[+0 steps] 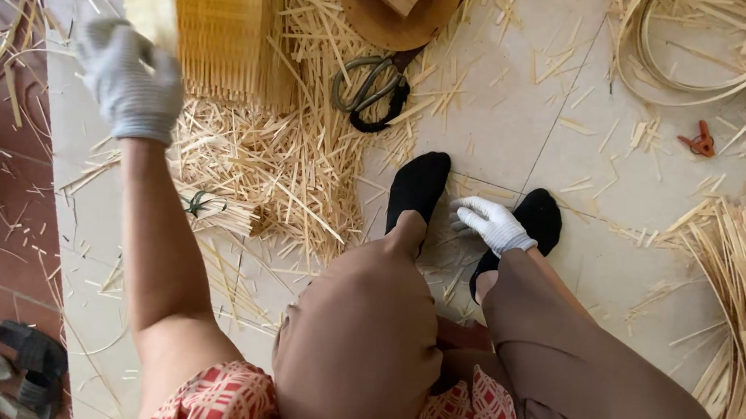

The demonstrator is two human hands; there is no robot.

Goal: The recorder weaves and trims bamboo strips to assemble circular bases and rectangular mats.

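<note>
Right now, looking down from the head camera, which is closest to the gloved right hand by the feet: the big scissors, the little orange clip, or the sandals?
From the right hand:
1. Scissors, up and left among the straw.
2. Orange clip, up and right on bare tile.
3. Sandals, far bottom-left corner.

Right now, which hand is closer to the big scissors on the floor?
The right hand is a bit nearer: it sits low between the black-socked feet, below and right of the scissors. The left hand is up at the woven bamboo panel, far to their left.

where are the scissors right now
In the head view the scissors lie on the floor at top centre, among straw scraps, just below the round wooden disc.
</note>
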